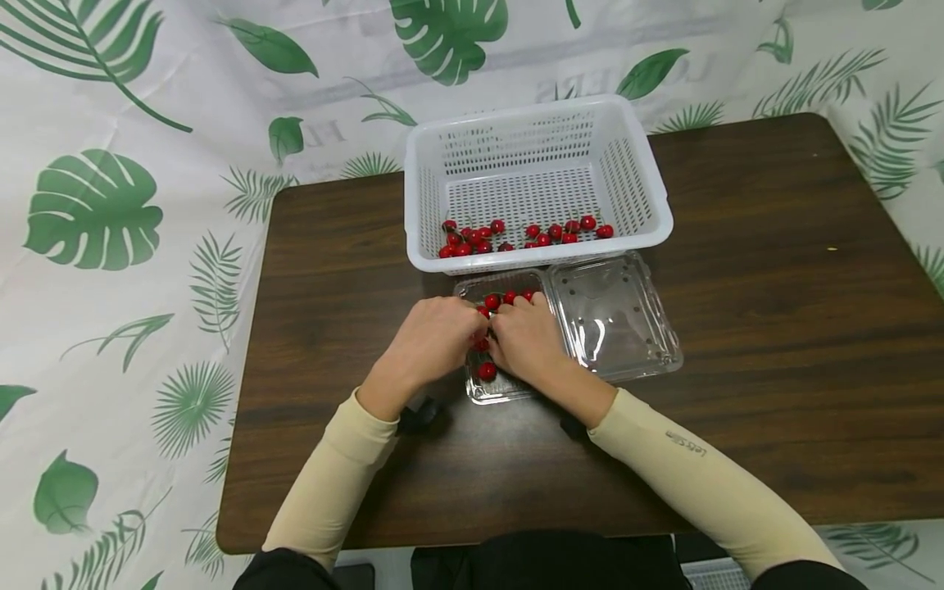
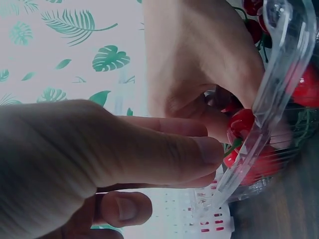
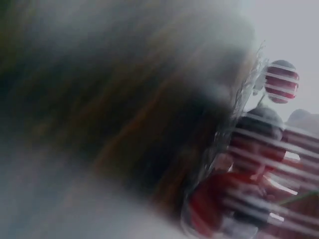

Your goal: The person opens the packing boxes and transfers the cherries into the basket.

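A clear plastic clamshell box [image 1: 488, 399] stands on the table with its lid [image 1: 615, 328] folded out to the right. Red cherries [image 1: 487, 371] lie in its base. At the box's left side, my left hand [image 1: 445, 336] pinches the green stem of a cherry [image 2: 241, 123] between thumb and fingertips. My right hand [image 1: 527, 338] reaches into the base beside it, fingers bent down among the cherries. Red shows in the gap under that hand in the left wrist view, but whether it grips a cherry is hidden. The right wrist view is badly blurred.
Behind the box stands a white perforated basket [image 1: 656, 197], with several cherries [image 1: 555, 232] along its near side. Brown wooden tabletop [image 1: 774, 328] stretches to both sides. A leaf-patterned cloth [image 1: 184, 328] hangs behind and to the left.
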Action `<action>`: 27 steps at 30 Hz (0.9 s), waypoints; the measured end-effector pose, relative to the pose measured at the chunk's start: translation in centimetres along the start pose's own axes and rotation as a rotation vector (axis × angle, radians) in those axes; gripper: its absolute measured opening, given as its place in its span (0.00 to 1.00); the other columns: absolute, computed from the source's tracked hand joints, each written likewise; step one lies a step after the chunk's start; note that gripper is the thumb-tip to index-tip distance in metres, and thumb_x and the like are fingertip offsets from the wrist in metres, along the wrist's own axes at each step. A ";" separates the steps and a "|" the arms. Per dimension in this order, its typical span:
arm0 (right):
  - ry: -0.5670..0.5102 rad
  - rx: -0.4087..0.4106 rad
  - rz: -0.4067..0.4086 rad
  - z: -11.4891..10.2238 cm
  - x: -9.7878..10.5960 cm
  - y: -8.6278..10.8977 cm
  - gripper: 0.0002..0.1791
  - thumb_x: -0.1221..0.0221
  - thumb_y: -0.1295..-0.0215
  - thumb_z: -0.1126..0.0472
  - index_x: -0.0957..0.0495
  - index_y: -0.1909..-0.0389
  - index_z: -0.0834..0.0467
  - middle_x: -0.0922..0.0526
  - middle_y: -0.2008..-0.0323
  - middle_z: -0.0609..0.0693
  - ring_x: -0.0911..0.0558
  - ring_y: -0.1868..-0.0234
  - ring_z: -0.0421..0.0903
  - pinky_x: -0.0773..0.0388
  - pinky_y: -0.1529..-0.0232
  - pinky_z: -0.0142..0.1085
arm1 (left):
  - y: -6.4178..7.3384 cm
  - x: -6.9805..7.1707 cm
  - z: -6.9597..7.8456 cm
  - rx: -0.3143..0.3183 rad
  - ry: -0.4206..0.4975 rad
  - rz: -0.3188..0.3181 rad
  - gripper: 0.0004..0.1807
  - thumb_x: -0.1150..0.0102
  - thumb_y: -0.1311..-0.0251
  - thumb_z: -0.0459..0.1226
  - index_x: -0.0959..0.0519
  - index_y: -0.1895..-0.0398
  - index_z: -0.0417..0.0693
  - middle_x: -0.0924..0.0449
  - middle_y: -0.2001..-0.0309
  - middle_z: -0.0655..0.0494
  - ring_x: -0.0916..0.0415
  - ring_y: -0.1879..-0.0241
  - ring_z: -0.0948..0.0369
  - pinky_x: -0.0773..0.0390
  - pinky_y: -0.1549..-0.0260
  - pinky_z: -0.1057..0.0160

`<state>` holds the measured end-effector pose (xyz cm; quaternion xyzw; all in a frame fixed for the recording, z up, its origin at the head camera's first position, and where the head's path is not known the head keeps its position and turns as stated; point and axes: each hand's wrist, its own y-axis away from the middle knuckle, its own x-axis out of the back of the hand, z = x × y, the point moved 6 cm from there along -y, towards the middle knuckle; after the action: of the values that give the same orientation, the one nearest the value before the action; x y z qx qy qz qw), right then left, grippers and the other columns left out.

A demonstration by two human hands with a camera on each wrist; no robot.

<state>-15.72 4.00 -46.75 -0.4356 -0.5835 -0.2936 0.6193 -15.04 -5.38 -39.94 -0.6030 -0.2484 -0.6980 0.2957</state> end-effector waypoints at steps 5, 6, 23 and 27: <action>-0.031 0.002 0.027 -0.1 0.0 0.0 0.13 0.37 0.47 0.56 0.25 0.86 0.53 0.21 0.79 0.48 0.25 0.74 0.51 0.35 0.67 0.45 | 0.1 -0.1 -0.1 0.005 0.007 -0.007 0.13 0.37 0.45 0.28 0.20 0.82 0.54 0.30 0.83 0.61 0.33 0.80 0.60 0.31 0.80 0.61; -0.037 0.002 0.023 -0.1 0.0 0.1 0.12 0.37 0.47 0.57 0.25 0.86 0.53 0.21 0.79 0.48 0.25 0.74 0.51 0.36 0.68 0.45 | 0.1 -0.2 -0.1 0.005 0.009 -0.007 0.12 0.37 0.45 0.29 0.19 0.82 0.54 0.29 0.83 0.61 0.33 0.80 0.60 0.31 0.80 0.61; -0.113 -0.089 -0.228 -0.7 0.3 0.3 0.26 0.31 0.51 0.34 0.27 0.88 0.50 0.27 0.88 0.45 0.26 0.79 0.46 0.37 0.69 0.43 | 0.4 0.7 -0.2 0.034 0.009 0.010 0.11 0.40 0.44 0.29 0.17 0.79 0.53 0.28 0.82 0.61 0.34 0.81 0.61 0.31 0.82 0.62; -0.070 -0.081 -0.176 -0.8 0.4 0.2 0.22 0.29 0.51 0.41 0.25 0.88 0.50 0.22 0.84 0.48 0.23 0.77 0.50 0.35 0.69 0.44 | 0.5 0.7 -0.3 0.036 -0.002 0.021 0.12 0.40 0.45 0.28 0.19 0.80 0.54 0.29 0.83 0.61 0.34 0.81 0.61 0.32 0.83 0.61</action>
<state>-15.10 3.43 -46.40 -0.4172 -0.6285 -0.3550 0.5521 -14.96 -5.98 -39.29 -0.6007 -0.2548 -0.6899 0.3134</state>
